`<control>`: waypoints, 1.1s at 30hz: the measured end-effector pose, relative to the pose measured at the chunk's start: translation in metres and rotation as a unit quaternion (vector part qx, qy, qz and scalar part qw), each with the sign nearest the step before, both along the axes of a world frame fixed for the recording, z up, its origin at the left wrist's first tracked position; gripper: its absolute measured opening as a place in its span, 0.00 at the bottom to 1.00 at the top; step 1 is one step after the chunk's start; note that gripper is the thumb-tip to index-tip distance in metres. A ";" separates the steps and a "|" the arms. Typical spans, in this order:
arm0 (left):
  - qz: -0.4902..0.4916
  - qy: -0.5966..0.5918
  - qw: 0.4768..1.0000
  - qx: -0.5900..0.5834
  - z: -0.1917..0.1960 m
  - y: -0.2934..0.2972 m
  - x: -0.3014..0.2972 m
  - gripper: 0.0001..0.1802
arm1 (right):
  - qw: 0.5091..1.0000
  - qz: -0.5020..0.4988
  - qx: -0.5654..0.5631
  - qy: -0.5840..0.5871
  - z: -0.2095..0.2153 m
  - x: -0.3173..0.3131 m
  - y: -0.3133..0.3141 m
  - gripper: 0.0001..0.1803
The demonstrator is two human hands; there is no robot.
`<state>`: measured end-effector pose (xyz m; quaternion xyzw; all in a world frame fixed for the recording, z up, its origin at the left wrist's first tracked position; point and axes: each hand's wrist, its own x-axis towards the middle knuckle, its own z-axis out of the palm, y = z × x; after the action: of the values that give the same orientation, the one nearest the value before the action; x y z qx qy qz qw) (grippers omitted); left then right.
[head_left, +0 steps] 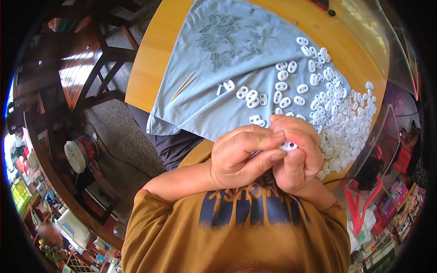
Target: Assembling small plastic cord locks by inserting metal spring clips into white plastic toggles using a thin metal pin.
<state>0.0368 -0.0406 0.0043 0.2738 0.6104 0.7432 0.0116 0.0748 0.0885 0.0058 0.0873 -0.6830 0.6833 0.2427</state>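
We see both hands together in front of the chest, the left hand (239, 152) and the right hand (312, 157) meeting fingertip to fingertip, thumbs and fingers clamped on a small white piece (287, 146) with dark holes. It is held up above the near edge of a pale blue cloth (200, 102), which lies rumpled and creased over a yellow wooden table (145, 68). Just beyond the hands, we find loose white pieces (281, 86) dotted about the cloth, thickening on the right into a dense heap (353, 123) that spreads onto the bare wood. Two thin sticks (183, 86) lie side by side toward the cloth's left edge, and small grey springs (221, 36) are scattered at its far end. Past the table on our left, dark wooden furniture (82, 63) stands on a speckled grey floor (123, 125), near a round white-and-red object (79, 152) and a dark cable (111, 152). On our lower right, a red frame (362, 216) stands among clutter too small to tell.
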 end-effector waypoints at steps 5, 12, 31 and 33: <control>-0.011 -0.040 0.999 -0.022 0.001 -0.004 0.000 0.16 | 0.999 0.007 0.017 -0.035 0.002 0.002 0.003 0.14; -0.083 -0.196 0.973 0.092 0.005 -0.007 0.001 0.15 | 0.993 0.026 0.054 -0.102 0.016 0.004 0.007 0.17; 0.094 -0.075 0.991 0.059 0.063 0.006 -0.189 0.14 | 0.986 0.088 0.052 -0.134 0.024 0.008 0.013 0.12; 0.068 -0.055 0.996 0.035 0.076 0.005 -0.246 0.17 | 0.986 0.091 0.056 -0.129 0.023 0.011 0.013 0.12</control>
<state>-0.2093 -0.0354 0.0804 0.1906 0.5995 0.7772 -0.0154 0.0862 0.1017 0.0292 0.0735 -0.7352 0.6686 0.0845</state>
